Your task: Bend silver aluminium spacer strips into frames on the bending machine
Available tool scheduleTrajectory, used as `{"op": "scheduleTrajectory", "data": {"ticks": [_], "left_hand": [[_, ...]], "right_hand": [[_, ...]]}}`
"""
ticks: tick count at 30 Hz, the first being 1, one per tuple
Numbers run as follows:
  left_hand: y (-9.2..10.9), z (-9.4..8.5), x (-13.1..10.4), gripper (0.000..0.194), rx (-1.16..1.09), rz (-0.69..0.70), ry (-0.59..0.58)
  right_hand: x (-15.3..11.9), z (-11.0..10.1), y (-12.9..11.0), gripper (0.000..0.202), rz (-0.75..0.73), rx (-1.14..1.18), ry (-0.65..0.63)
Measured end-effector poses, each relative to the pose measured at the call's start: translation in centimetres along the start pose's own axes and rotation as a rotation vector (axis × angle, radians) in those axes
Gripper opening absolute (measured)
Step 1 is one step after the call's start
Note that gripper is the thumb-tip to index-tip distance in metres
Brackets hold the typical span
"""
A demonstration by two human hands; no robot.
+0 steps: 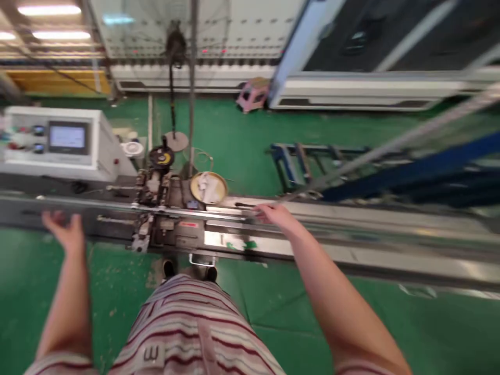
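My left hand [66,232] is over the dark left part of the bench, its thumb and fingers spread and nothing in them. A thin metal rail [89,202] runs just beyond its fingertips and through a small machine head [154,205] with clamps and a black handwheel [161,156]. To the right of that head, my right hand [271,213] has its fingers closed at the end of a long grey metal strip [375,143], which slants away to the upper right. Motion blur softens the fingers and the strip's end.
A round tin [209,187] with white material stands behind the bench [332,250]. A control box [54,140] with a lit screen is at the left. Blue racks [289,166], a pink stool [253,95] and a pole-mounted fan [175,47] stand beyond on the green floor.
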State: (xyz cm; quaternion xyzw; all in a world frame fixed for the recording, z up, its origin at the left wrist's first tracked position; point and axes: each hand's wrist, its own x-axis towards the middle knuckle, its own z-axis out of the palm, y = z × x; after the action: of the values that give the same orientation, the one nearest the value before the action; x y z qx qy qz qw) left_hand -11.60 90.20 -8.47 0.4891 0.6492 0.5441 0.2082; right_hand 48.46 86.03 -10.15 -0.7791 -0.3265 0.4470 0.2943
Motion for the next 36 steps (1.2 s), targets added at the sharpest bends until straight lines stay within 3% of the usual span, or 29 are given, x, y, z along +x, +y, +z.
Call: {"op": "scheduleTrajectory", "data": {"ticks": [2, 6, 10, 16, 21, 25, 29, 31, 33, 36], "left_hand": [[-3.7, -0.8, -4.1, 0.073, -0.01, -0.056, 0.182], [-10.6, 0.2, -11.0, 0.058, -0.031, -0.173, 0.271], [-14.6, -1.0, -13.6, 0.051, -0.066, -0.239, 0.321], [-18.1, -6.2, -13.4, 0.043, -0.102, -0.267, 0.322], [-20.9, -10.2, -14.4, 0.039, -0.105, -0.319, 0.345], [-22.5, -12.5, -14.5, 0.036, -0.101, -0.358, 0.362], [-22.8, -13.8, -12.5, 0.034, -0.121, -0.352, 0.34], [-22.4, -14.1, -10.9, 0.035, -0.146, -0.34, 0.326], [-21.6, -14.2, -9.1, 0.035, -0.184, -0.328, 0.316], [-19.7, -14.0, -6.6, 0.035, -0.269, -0.314, 0.313]], "right_hand": [[0.1, 2.9, -0.9, 0.025, 0.001, -0.008, -0.044], [-0.2, 8.6, -3.1, 0.026, -0.076, -0.053, -0.181], [-1.1, 14.5, -5.2, 0.025, -0.143, -0.094, -0.254], [-2.2, 24.2, -8.3, 0.023, -0.272, -0.131, -0.337], [-3.3, 32.2, -11.6, 0.021, -0.296, -0.118, -0.4], [-4.3, 38.8, -14.3, 0.019, -0.301, -0.098, -0.402], [-5.6, 44.9, -16.7, 0.019, -0.321, -0.085, -0.403], [-6.4, 46.8, -17.5, 0.02, -0.329, -0.077, -0.414], [-7.3, 47.0, -18.2, 0.022, -0.334, -0.057, -0.432], [-8.7, 43.8, -18.5, 0.02, -0.343, -0.018, -0.465]]}}
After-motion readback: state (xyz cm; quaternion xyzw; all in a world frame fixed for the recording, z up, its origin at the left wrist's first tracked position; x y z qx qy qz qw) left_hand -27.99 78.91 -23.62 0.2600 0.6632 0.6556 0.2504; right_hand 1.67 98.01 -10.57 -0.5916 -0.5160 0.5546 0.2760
